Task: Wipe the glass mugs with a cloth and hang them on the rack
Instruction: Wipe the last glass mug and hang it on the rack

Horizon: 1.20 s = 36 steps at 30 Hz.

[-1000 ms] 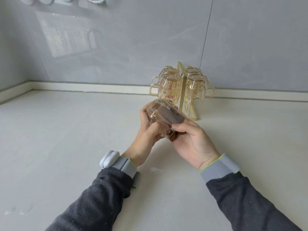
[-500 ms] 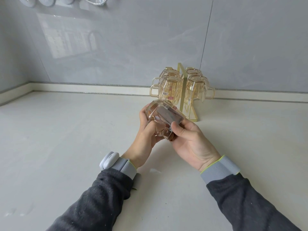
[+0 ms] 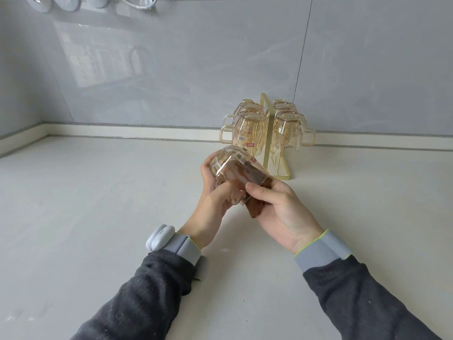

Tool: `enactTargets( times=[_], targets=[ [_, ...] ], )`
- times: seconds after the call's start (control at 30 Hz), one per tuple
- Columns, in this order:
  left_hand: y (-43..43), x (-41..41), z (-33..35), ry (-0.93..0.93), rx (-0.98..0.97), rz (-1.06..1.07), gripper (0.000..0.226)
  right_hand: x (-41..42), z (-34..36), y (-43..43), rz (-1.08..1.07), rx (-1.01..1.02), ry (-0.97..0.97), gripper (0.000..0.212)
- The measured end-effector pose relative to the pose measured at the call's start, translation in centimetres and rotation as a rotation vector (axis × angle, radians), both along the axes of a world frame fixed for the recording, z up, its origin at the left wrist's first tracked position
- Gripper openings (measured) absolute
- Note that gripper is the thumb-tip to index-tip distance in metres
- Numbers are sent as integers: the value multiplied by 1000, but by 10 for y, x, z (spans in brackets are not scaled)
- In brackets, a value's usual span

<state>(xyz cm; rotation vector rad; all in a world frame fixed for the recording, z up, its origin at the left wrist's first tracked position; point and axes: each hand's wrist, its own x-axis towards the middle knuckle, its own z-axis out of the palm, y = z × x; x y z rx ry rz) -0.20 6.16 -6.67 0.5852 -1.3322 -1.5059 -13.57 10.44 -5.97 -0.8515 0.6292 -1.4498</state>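
Grey glossy wall tiles (image 3: 196,69) rise behind a pale worktop (image 3: 98,217), and the glass mug (image 3: 232,165) is held above that worktop, just in front of the rack (image 3: 266,133). It lies tilted on its side with its mouth toward the person.

Little has moved over the last second. The left hand (image 3: 210,209) still wraps the mug from below and the side, fingers curled round the glass. The right hand (image 3: 284,214) grips the brown cloth (image 3: 255,209), which is stuffed into the mug with a tail hanging out under the rim. The right thumb (image 3: 257,192) has crept along the rim toward the left thumb. That suggests the cloth is being worked round inside, so wiping is probably still under way and hanging has not begun.

4 mugs (image 3: 250,133) already hang upside down on the gold rack, 2 on each side of its upright, their handles pointing outward. They crowd the near side, and whether a free peg remains cannot be told from here. The cloth must come out before this mug can go up.

Round white fittings (image 3: 66,3) and a cable sit high on the wall, well clear. A white device (image 3: 160,238) rides on the left wrist.
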Motion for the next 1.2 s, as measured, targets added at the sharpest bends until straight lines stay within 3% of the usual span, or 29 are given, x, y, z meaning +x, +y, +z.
enactTargets(
  times=[0.17, 0.33, 0.43, 0.57, 0.8, 1.07, 1.2],
  targets=[
    [1, 1, 2, -11, 4, -51, 92, 0, -1, 1, 109, -88, -23, 50],
    [0, -1, 1, -5, 46, -30, 97, 2, -1, 0, 86, -94, -13, 46],
    [1, -4, 1, -46, 45, 3, 92, 0, -2, 0, 51, -117, -7, 46],
    [0, -3, 3, -72, 63, 21, 67, -2, -3, -4, -25, -141, 62, 50],
    [1, -3, 1, -122, 88, 66, 67, 4, -5, -2, -41, -140, 202, 58],
    [-1, -2, -1, -80, 37, 93, 61, 1, 0, 0, 58, -119, 49, 54],
    [-1, -1, 0, -68, 1, 94, 75, -1, 4, 3, 117, -110, -100, 54]
  ],
)
